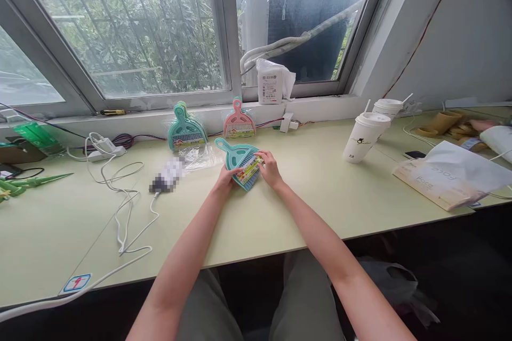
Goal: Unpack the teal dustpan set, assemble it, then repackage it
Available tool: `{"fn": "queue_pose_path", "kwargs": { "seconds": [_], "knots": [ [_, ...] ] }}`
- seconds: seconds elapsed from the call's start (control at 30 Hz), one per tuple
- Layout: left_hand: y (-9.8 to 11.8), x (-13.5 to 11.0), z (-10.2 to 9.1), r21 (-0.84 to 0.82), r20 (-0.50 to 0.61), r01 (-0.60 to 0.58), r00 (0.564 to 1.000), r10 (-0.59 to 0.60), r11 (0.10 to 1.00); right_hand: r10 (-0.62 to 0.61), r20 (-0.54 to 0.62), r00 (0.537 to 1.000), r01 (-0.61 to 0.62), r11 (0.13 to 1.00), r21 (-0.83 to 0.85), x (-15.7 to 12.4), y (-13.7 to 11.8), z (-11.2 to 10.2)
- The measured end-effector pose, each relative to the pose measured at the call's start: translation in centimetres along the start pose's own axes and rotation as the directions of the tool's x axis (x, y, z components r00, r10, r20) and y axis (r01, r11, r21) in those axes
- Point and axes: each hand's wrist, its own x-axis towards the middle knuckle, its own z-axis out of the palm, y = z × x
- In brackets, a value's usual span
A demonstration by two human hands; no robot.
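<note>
Two hands busy: left hand (226, 177) and right hand (270, 169) grasp opposite sides of the teal dustpan set (236, 155) over the desk (312, 192). Looks like handling around the label (250, 170); next move probably wants a steady hold.

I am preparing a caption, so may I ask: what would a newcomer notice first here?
Probably the teal dustpan-and-brush set, held between the left hand and right hand above the desk. Next, the pink set upright below the window, then two white lidded cups toward the right.
</note>
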Motion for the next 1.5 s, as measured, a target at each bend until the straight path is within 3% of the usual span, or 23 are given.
{"fn": "queue_pose_path", "kwargs": {
  "seconds": [0.1, 0.2, 0.3, 0.37, 0.47, 0.57, 0.83, 1.07, 1.17, 1.27, 1.33, 1.4, 1.47, 1.5],
  "knots": [
    [-0.2, 0.0, 0.1, 0.003, -0.022, -0.003, 1.000, 0.003, 1.000, -0.010, 0.010, 1.000, 0.010, 1.000, -0.021, -0.2, -0.3, 0.1],
    [-0.2, -0.1, 0.4, -0.011, -0.042, -0.029, 0.999, 0.028, 1.000, 0.023, -0.115, 0.993, -0.027, 0.999, -0.030, -0.3, -1.1, -0.1],
    [0.0, -0.1, 0.7, -0.047, -0.081, -0.077, 0.994, 0.073, 0.996, 0.211, -0.225, 0.951, -0.184, 0.974, 0.136, -0.1, -1.9, 0.0],
    [0.2, -0.1, 0.8, -0.065, -0.114, -0.101, 0.989, 0.093, 0.993, 0.387, -0.060, 0.920, -0.341, 0.868, 0.361, 0.1, -2.2, 0.3],
    [0.5, -0.2, 0.8, -0.056, -0.121, -0.113, 0.987, 0.105, 0.992, 0.468, 0.275, 0.840, -0.532, 0.606, 0.591, 0.2, -2.4, 1.0],
    [0.6, -0.4, 0.9, -0.079, -0.081, -0.091, 0.993, 0.084, 0.993, 0.516, 0.296, 0.804, -0.554, 0.467, 0.689, 0.1, -2.5, 1.2],
    [0.9, -0.5, 0.9, -0.075, -0.058, -0.038, 0.998, 0.034, 0.996, 0.552, 0.254, 0.794, -0.543, 0.456, 0.705, 0.1, -2.1, 0.6],
    [0.8, -0.7, 1.0, -0.086, 0.001, -0.061, 0.998, 0.062, 0.994, 0.467, 0.417, 0.780, -0.600, 0.367, 0.711, 0.1, -1.8, -0.1],
    [0.9, -0.5, 0.9, -0.014, 0.035, -0.035, 0.999, 0.035, 0.999, 0.472, 0.390, 0.790, -0.579, 0.368, 0.727, 0.3, -1.6, -0.5],
    [1.3, -0.1, 0.3, 0.104, -0.098, -0.013, 0.995, 0.023, 0.994, 0.514, 0.348, 0.784, -0.571, 0.377, 0.730, 0.5, -1.3, -0.9],
    [1.8, 0.1, -0.6, 0.222, -0.296, -0.106, 0.940, 0.171, 0.969, 0.541, 0.324, 0.776, -0.569, 0.377, 0.731, 0.6, -1.0, -1.2],
    [2.4, 0.2, -1.8, 0.406, -0.418, -0.229, 0.815, 0.403, 0.885, 0.569, 0.299, 0.766, -0.564, 0.372, 0.737, 0.8, -0.6, -1.5],
    [2.8, 0.3, -3.1, 0.573, -0.401, -0.288, 0.718, 0.569, 0.767, 0.597, 0.282, 0.751, -0.567, 0.365, 0.738, 0.8, -0.3, -1.7],
    [2.9, 0.4, -3.7, 0.619, -0.375, -0.290, 0.708, 0.599, 0.730, 0.609, 0.279, 0.743, -0.572, 0.362, 0.736, 0.8, -0.2, -1.8]
  ]
}}
